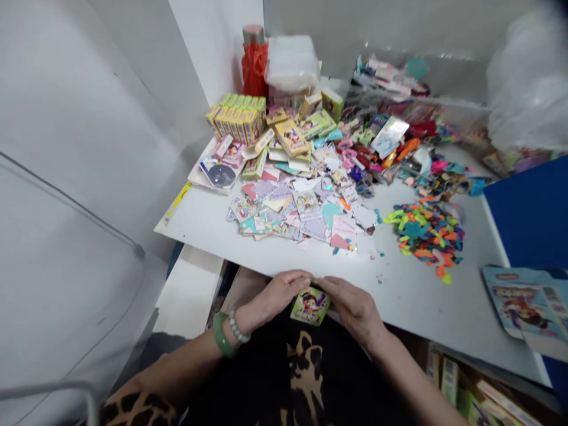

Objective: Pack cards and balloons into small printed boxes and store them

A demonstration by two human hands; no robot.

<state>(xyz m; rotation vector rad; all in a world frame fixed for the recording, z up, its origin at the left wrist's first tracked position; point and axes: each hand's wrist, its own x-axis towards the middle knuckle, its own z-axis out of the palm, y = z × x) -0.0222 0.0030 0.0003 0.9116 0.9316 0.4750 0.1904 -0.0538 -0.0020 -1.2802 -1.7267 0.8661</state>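
Note:
A small green cartoon box [310, 305], its printed face upward, is held close to my body just in front of the table's near edge. My left hand [280, 294] is at its left side, fingers curled toward its far edge. On the other side, my right hand [354, 305] holds it with bent fingers. The fingertips of both hands nearly meet above the box. Whatever lies under the palms is hidden. Just beyond the hands on the white table [208, 228] lies a spread of pastel paper cards [288, 210].
Rows of yellow and green boxes [237, 118] stand at the back left beside a red umbrella [254, 68]. Further right are mixed small packets [390, 139] and a pile of colourful small pieces [428, 234]. A flattened blue box [521, 305] sits at the right edge.

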